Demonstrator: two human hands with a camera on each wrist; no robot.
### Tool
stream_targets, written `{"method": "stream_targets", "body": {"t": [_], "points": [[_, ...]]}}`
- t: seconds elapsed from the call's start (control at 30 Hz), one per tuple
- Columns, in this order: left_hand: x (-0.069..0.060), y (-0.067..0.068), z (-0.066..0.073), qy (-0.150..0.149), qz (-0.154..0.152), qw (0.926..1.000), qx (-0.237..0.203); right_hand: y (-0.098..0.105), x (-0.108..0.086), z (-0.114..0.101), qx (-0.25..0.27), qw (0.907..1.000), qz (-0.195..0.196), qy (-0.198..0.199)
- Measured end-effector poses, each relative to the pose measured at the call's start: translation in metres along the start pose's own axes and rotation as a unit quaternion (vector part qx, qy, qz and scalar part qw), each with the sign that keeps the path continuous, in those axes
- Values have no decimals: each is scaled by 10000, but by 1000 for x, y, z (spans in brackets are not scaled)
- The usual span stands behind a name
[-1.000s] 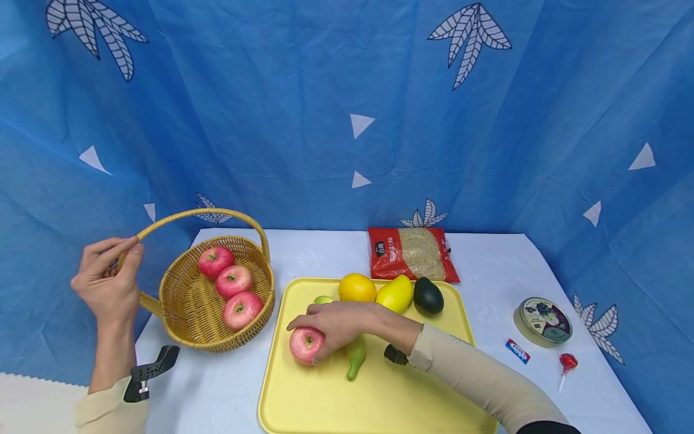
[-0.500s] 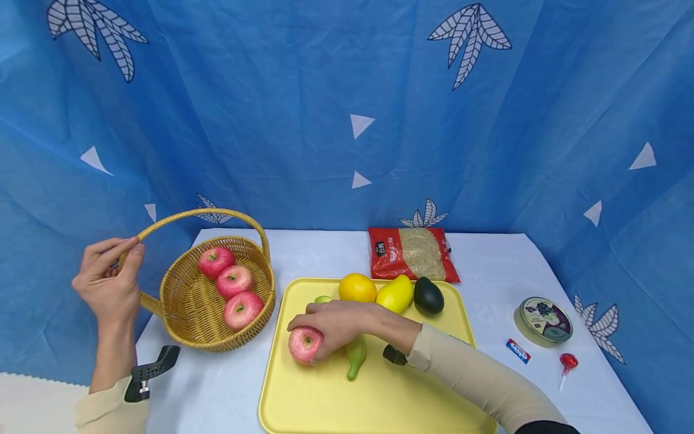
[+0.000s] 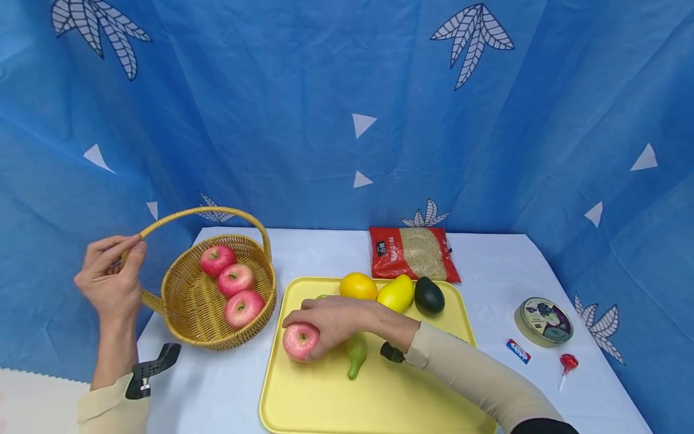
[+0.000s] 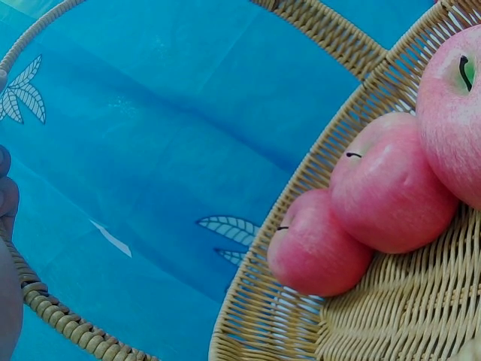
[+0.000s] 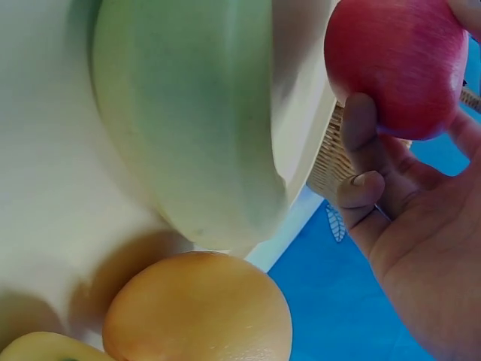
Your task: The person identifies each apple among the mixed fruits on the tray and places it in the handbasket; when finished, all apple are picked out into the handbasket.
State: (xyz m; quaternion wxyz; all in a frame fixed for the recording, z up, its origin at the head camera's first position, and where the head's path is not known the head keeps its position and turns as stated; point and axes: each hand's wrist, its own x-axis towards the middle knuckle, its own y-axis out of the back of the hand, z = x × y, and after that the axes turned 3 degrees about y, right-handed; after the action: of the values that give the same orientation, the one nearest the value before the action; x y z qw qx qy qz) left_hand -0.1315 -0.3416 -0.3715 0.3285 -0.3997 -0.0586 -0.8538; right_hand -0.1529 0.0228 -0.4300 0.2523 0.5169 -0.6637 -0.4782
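Observation:
My left hand [image 3: 111,274] grips the arched handle of a woven basket [image 3: 187,328]; thumb and fingers pinch it at its left side. Three red apples lie in a row inside, the largest apple [image 3: 244,309] nearest me; the left wrist view shows the same row, with a middle apple [image 4: 387,184]. Over the yellow tray [image 3: 303,404] my right hand [image 3: 333,322] holds another red apple [image 3: 300,342] between thumb and curled fingers. In the right wrist view that apple [image 5: 398,64] sits in the fingertips. A green banana [image 3: 356,355] lies partly hidden under the right hand.
Along the tray's far edge sit an orange [image 3: 358,286], a yellow mango [image 3: 396,293] and a dark avocado [image 3: 429,296]. Behind them lies a red bag of grain [image 3: 414,254]. A round tin [image 3: 544,322], a small candy packet [image 3: 518,351] and a lollipop [image 3: 568,361] are at right.
My right hand and its apple have shifted slightly to the left and up in the head view. The left hand keeps its hold on the basket handle.

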Motion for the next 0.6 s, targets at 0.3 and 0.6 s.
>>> {"method": "stream_targets", "body": {"t": [0.3, 0.6], "points": [[0, 0, 0, -32, 0, 10000, -12, 6, 3, -7, 74, 9998, 174, -1], [-1, -1, 1, 6, 2, 10000, -2, 10, 11, -17, 380, 9982, 400, 215]]}}
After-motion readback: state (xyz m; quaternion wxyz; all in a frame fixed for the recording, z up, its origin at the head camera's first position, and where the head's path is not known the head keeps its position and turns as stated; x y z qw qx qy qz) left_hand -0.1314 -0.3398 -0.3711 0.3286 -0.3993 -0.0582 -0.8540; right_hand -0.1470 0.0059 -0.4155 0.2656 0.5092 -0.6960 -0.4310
